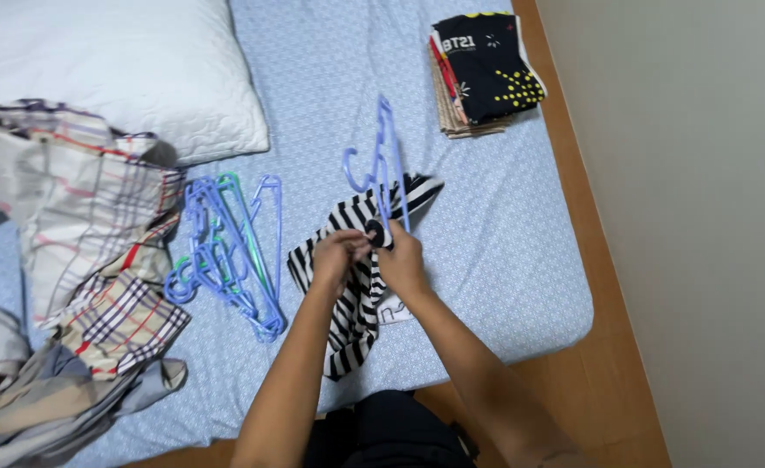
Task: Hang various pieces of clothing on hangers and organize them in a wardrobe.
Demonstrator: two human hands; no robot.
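Striped black-and-white garment [355,286] is seen in the head view, lying on the blue patterned bed [504,251] near the middle of the picture, bunched at its upper end where both hands meet it. A blue plastic hanger [384,165] is stood nearly upright out of that bunched end, its hook at about 10 o'clock from the hands and its frame rising toward 12 o'clock; it appears to be held this way so that cloth and hanger can be worked against each other.

The left hand [337,254] is closed on a fold of the striped cloth, its grip narrow and pinched. The right hand [400,260] is just beside it, touching it, with its grip shut around the foot of the hanger together with the fabric there. A small white label [393,310] is shown on the garment at 6 o'clock from the right hand.

At 9 o'clock from the hands, a loose heap of blue and green hangers [226,260] is laid flat on the bed, apart from the garment, within reach. Further toward 9 o'clock, a rumpled pile of plaid clothes [97,260] is spread along the edge of the bed. A white quilted pillow [123,69] is set at 11 o'clock. At 1 o'clock, well apart from the hands, a neat stack of folded clothes [482,74] with a black printed piece on top is placed near the corner of the bed. A wooden floor [608,347] is seen at 3 o'clock beside the wall.
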